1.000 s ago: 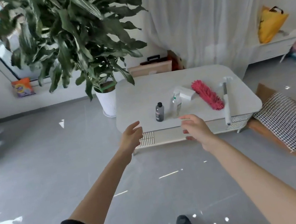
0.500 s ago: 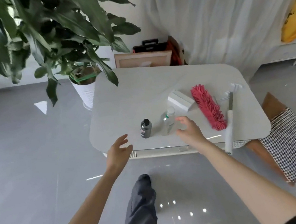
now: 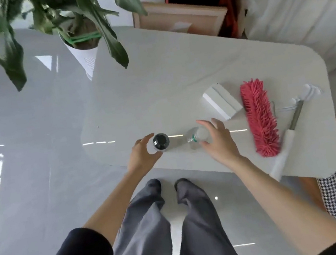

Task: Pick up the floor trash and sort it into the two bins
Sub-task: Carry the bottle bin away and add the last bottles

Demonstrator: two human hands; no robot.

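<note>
— Head view, centre of frame: left hand cupped wide around the dark bottle, thumb and forefinger spread either side, not closed on it. Advice?

— Close low on the round body, not on the glossy black cap. Keep upright while lifting off the counter.

— And the right hand?

— Fingers fanned over the clear bottle, just right of the dark one; contact impossible to tell. Thin see-through plastic with a green band at the neck, probably light and easy to crush or tip, so grip gently around the middle.

— Textures elsewhere?

— Smooth pale counter, glossy grey floor. Right of frame: shaggy red duster and a crisp-edged white box, apart from both bottles. Bins nowhere in frame.
</note>
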